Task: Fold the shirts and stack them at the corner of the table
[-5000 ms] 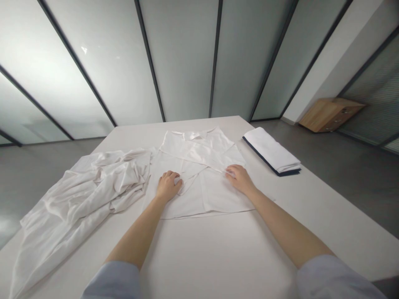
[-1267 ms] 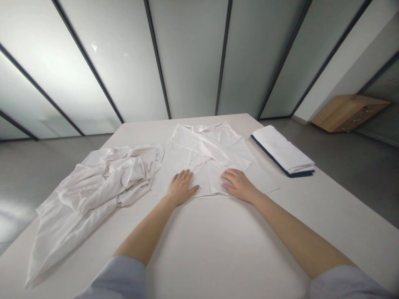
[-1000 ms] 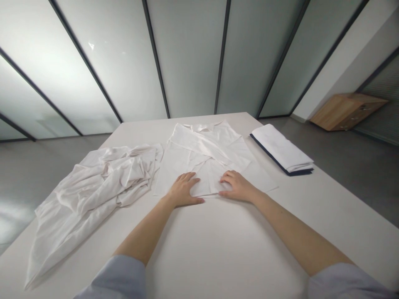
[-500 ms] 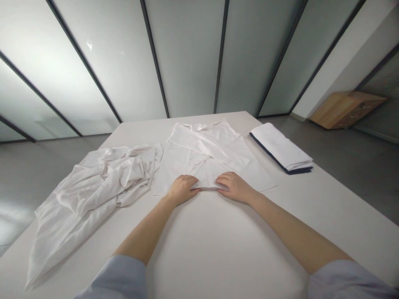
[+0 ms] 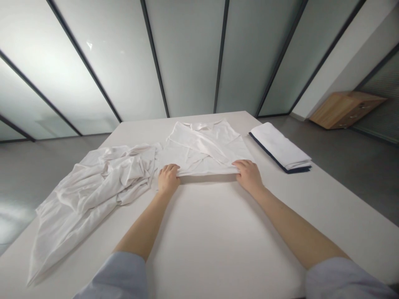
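A white shirt [image 5: 205,145] lies on the table in front of me, its collar at the far side and its sleeves crossed over the body. My left hand [image 5: 168,177] is closed on the left end of its near edge, thumb against the cloth. At the right end of the same edge, my right hand [image 5: 248,173] grips the fabric likewise. Between the hands the edge runs nearly straight and is lifted a little, with a shadow beneath it.
A rumpled heap of white cloth [image 5: 99,191] covers the table's left side. On the right lies a folded white cloth [image 5: 280,145] over a dark blue one [image 5: 297,170]. Beyond the white table [image 5: 224,241] are frosted glass panels [image 5: 190,58] and a wooden cabinet [image 5: 339,110].
Both hands have moved apart along the shirt's near edge and slightly away from me. The edge is now raised and pulled straighter, and the shirt's lower corners no longer spread toward me.
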Demonstrator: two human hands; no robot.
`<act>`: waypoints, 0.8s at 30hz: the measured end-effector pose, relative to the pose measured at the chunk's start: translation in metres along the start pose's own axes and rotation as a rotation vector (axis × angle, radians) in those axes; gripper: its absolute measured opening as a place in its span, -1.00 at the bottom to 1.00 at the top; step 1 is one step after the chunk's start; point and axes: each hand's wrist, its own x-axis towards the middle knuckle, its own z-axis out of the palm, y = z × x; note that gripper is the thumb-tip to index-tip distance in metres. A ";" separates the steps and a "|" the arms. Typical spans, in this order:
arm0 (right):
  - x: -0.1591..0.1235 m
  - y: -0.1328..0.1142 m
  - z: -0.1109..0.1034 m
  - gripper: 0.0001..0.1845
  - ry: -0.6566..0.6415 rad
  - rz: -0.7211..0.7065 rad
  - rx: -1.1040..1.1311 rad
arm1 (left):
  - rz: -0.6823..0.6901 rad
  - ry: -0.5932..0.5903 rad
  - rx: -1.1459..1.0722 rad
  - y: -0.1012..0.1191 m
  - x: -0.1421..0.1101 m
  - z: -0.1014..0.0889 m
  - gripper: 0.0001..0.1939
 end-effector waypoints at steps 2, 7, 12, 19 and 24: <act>0.002 0.010 0.000 -0.52 0.051 0.077 0.022 | -0.084 0.089 0.002 -0.006 0.002 -0.003 -0.56; 0.004 0.038 0.011 -0.45 0.249 0.256 0.233 | -0.297 0.329 -0.106 -0.030 0.007 -0.002 -0.56; 0.004 0.050 0.020 -0.46 0.413 0.408 0.468 | -0.289 0.407 -0.463 -0.052 0.012 0.013 -0.52; 0.007 0.040 0.016 -0.65 0.315 0.492 0.707 | -0.253 0.282 -0.794 -0.048 0.016 0.023 -0.71; 0.008 0.039 0.005 -0.72 0.197 0.507 0.701 | -0.304 0.187 -0.781 -0.044 0.017 0.012 -0.68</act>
